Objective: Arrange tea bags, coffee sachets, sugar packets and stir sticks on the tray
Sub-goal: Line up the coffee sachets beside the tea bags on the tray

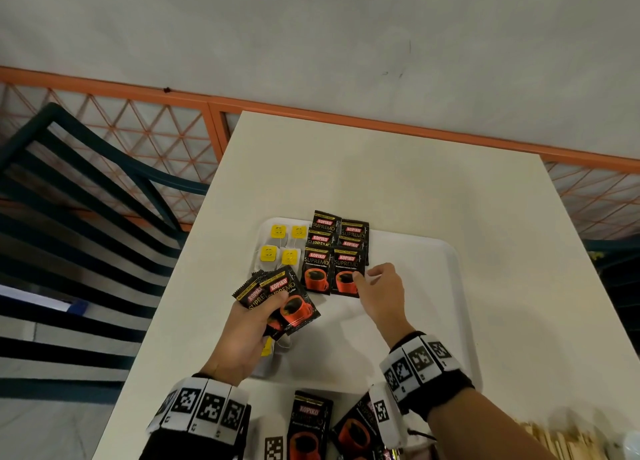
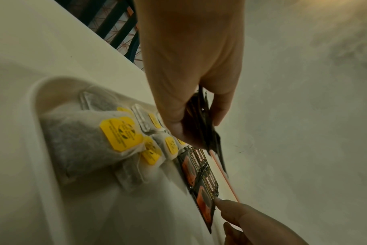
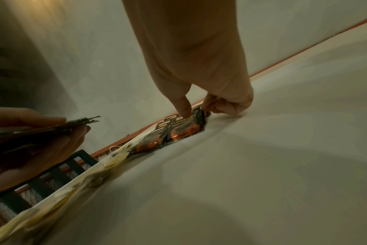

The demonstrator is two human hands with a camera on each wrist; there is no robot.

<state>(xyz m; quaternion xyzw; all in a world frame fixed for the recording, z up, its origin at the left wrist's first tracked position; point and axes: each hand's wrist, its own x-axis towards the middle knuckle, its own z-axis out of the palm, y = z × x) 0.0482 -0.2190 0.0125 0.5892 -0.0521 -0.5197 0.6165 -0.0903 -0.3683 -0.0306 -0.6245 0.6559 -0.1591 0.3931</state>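
I see the coffee sachets laid in two overlapping columns at about 12 o'clock on the white tray, with the tea bags in a block just to their 9 o'clock, yellow tags up. I judge the tea bags largely placed and the coffee part-way done: my left hand grips a fanned stack of further sachets over the tray's 8 o'clock edge, thumb on top, fingers curled beneath. My right hand touches the front right sachet with its thumb, the other fingers curled in and holding nothing, apparently squaring it up. More sachets lie loose on the table at 6 o'clock, and pale wooden stir sticks at 5 o'clock, still off the tray; I find no sugar packets, so those and the sticks remain. The left wrist view alone shows tea bags crowded into the tray's corner below my hand, mostly hidden from the head camera. The right wrist view shows the thumb tip pressing the sachet near its top edge, which the head view leaves unclear.
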